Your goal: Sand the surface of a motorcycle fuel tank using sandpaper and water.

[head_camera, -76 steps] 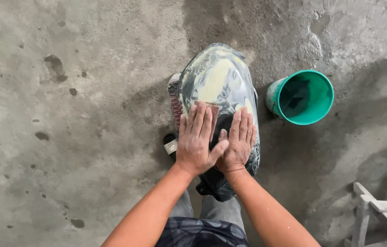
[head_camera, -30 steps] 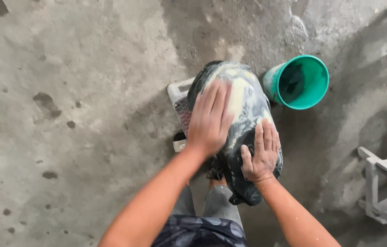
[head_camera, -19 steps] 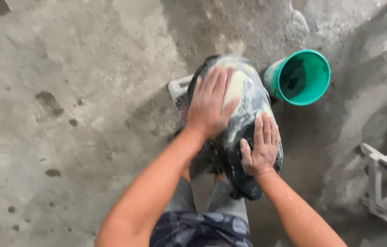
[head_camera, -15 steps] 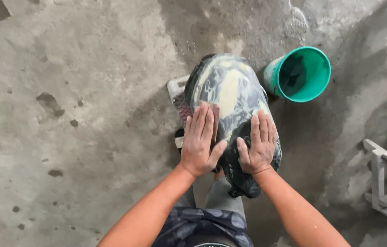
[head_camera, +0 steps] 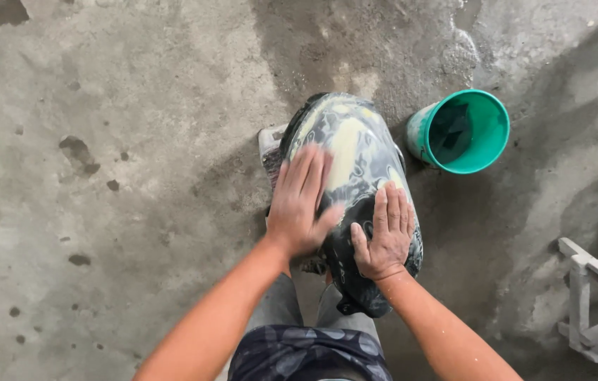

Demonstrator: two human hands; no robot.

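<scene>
A dark, soapy cloth bundle (head_camera: 355,176) is laid on the concrete floor (head_camera: 115,212), its long axis running away from the person, beside a green bucket (head_camera: 486,127). Left hand (head_camera: 302,204) and right hand (head_camera: 384,236) are pressed flat on it, fingers spread.

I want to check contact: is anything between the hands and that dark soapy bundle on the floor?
Nothing visible. The left hand and right hand both lie flat, palms down, directly on the dark soapy bundle. The green bucket stands apart, beside it.

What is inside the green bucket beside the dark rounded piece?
The green bucket lies tilted, its mouth facing the camera. Its inner wall looks dark and shadowed; nothing distinct shows inside, and any liquid cannot be told.
</scene>
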